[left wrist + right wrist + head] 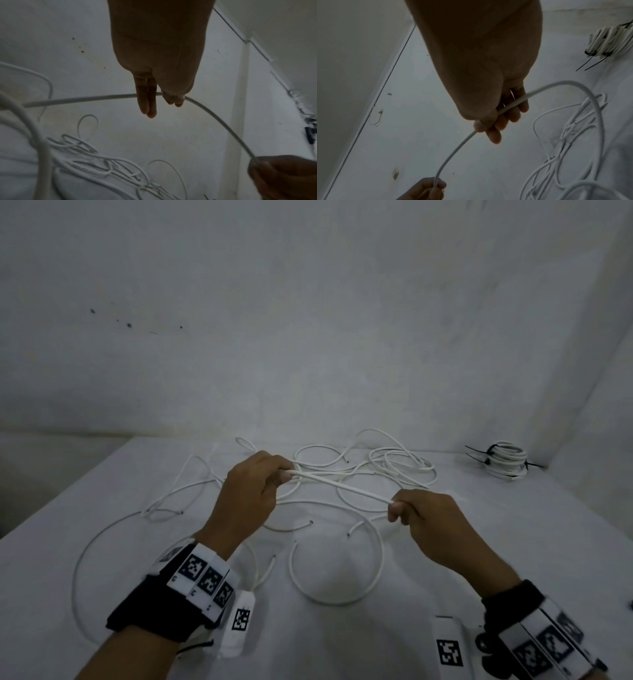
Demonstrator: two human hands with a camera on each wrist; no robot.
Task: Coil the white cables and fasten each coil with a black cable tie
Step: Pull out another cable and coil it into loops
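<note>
White cable: a straight stretch (340,485) is held taut in the air between the two hands, above the middle of the table, running from far left down to near right.
Loose cables, left: thin white loops (178,494) lie on the table to the left of the left hand, with one long arc curving toward the near left edge.
Left hand: the left hand (253,491) is raised over the table, its fingers curled round the far end of the held stretch; in the left wrist view the fingertips (148,106) hang down past the cable (82,99).
Loose cables, middle: a tangle of white loops (394,467) lies on the table beyond and under the hands, and one open ring (342,573) lies nearer, between the forearms.
Right hand: the right hand (428,522) grips the near end of the stretch, thumb and fingers closed round it; the right wrist view shows the cable (458,146) passing through the fist.
Finished coil: a wound white bundle (507,462) sits at the far right of the table, well apart from the hands.
Black cable ties: black cable ties (590,53) are cinched round that bundle, their tails sticking out.
Table: a white surface (445,577) against a pale wall (308,320).
</note>
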